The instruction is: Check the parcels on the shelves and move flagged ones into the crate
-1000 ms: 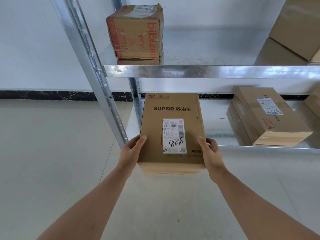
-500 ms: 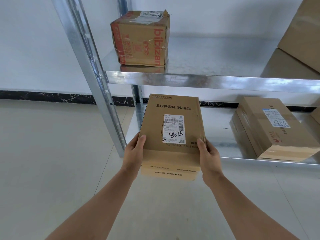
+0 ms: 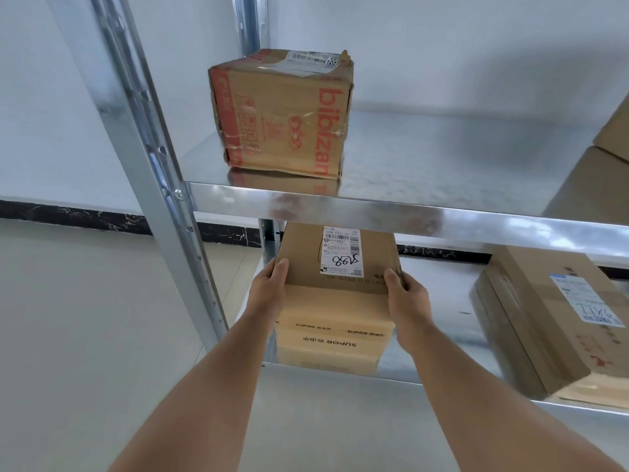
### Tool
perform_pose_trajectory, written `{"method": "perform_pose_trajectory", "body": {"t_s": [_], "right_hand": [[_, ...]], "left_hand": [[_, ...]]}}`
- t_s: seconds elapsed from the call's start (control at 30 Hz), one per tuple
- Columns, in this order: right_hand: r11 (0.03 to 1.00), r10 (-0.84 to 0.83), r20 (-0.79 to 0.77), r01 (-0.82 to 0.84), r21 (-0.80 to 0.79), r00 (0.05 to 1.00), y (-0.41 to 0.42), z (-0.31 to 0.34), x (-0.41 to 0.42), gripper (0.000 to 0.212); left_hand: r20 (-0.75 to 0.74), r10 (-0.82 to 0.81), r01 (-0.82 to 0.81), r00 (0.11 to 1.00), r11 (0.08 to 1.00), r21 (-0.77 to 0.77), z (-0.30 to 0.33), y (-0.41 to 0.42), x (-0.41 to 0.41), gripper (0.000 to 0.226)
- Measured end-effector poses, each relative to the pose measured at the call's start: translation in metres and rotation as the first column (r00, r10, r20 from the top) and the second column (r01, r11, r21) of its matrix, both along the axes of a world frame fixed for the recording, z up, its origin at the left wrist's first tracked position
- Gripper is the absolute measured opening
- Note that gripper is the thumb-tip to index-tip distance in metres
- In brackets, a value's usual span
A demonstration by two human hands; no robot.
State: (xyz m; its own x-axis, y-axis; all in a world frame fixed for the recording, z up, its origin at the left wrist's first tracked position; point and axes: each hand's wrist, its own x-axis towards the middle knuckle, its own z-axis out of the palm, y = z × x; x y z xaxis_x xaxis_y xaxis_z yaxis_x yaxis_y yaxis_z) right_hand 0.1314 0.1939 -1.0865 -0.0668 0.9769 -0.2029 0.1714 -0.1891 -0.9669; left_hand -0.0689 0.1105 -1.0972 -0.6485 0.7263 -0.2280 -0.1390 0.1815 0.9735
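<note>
two hands hold a supor carton (image 3: 335, 294) at the left end of the lower shelf (image 3: 439, 335), its near end at the shelf's front edge and its far end tucked under the front lip of the upper shelf (image 3: 408, 212). whether the carton's base rests on the lower shelf or hangs just above it cannot be told. open shelf surface lies to the carton's right, between it and a long flat parcel (image 3: 551, 321) lying well apart at the right end. to the left, the slanting steel upright (image 3: 163, 172) stands near the left hand (image 3: 269, 289), with bare floor (image 3: 85, 318) beyond it. on the upper shelf, a dented bibizan box (image 3: 282, 114) sits directly above the carton, and plain brown boxes (image 3: 612, 131) crowd the far right edge; wide bare metal lies between them. a white shipping label (image 3: 341, 252) with handwritten marks faces up on the carton's top.

the left hand presses the carton's left side, fingers held together and hidden behind the edge, thumb lying over the top corner. the right hand (image 3: 406, 298) clasps the right side, fingers wrapped around the far edge, thumb on top.
</note>
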Motion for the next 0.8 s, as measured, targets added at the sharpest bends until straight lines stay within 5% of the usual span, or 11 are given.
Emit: {"method": "perform_pose_trajectory", "body": {"t_s": [0.33, 0.47, 0.53, 0.6, 0.7, 0.8], "right_hand": [[0.997, 0.051, 0.095, -0.056, 0.053, 0.994, 0.005, 0.001, 0.003, 0.022], [0.977, 0.059, 0.372, -0.130, 0.167, 0.926, 0.005, 0.012, 0.000, 0.046], [0.926, 0.040, 0.607, -0.257, 0.276, 0.794, 0.005, 0.014, 0.000, 0.052], [0.860, -0.002, 0.795, -0.405, 0.311, 0.607, 0.001, 0.015, -0.001, 0.061], [0.749, -0.058, 0.921, -0.593, 0.295, 0.384, -0.010, 0.020, -0.002, 0.069], [0.731, -0.028, 0.948, -0.640, 0.237, 0.318, -0.026, 0.028, 0.002, 0.073]], "left_hand": [[-0.023, -0.067, 0.067, 0.997, 0.998, -0.004, -0.003, 0.002, -0.007, 0.032], [-0.316, -0.109, 0.068, 0.943, 0.988, -0.137, 0.005, 0.002, -0.004, 0.051], [-0.620, -0.167, 0.006, 0.767, 0.967, -0.254, 0.010, 0.000, 0.000, 0.058], [-0.838, -0.256, -0.059, 0.482, 0.945, -0.323, 0.018, -0.004, 0.002, 0.065], [-0.931, -0.330, -0.096, 0.155, 0.933, -0.346, 0.027, -0.007, 0.005, 0.072], [-0.914, -0.404, -0.081, 0.031, 0.911, -0.405, 0.041, -0.016, 0.019, 0.074]]}}
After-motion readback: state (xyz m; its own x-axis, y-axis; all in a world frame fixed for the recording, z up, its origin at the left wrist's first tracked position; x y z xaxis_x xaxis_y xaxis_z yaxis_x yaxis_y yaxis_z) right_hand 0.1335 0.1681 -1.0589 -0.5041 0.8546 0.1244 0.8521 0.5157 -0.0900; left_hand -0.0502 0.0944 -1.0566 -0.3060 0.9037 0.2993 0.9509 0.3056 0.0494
